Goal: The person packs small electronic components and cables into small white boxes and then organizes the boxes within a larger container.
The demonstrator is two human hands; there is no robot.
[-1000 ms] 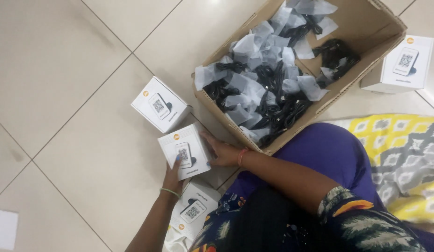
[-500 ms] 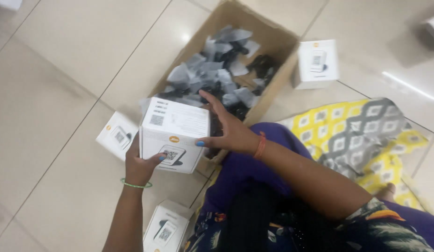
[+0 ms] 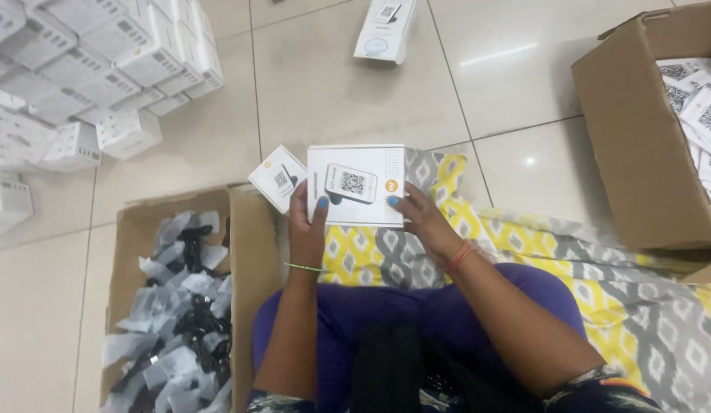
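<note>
Tiled floor (image 3: 355, 92), white box (image 3: 356, 185) gripped between left-hand fingers (image 3: 318, 208) and right-hand fingers (image 3: 397, 203)

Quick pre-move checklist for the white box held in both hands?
1. Left hand grips the white box at its left edge: ok.
2. Right hand grips its right edge: ok.
3. Box held level, printed face up: ok.
4. Box flaps closed: cannot tell.
5. Small white box beside the left hand is apart from the held one: cannot tell.
6. Cardboard carton of bagged black parts open, within reach: ok.
</note>
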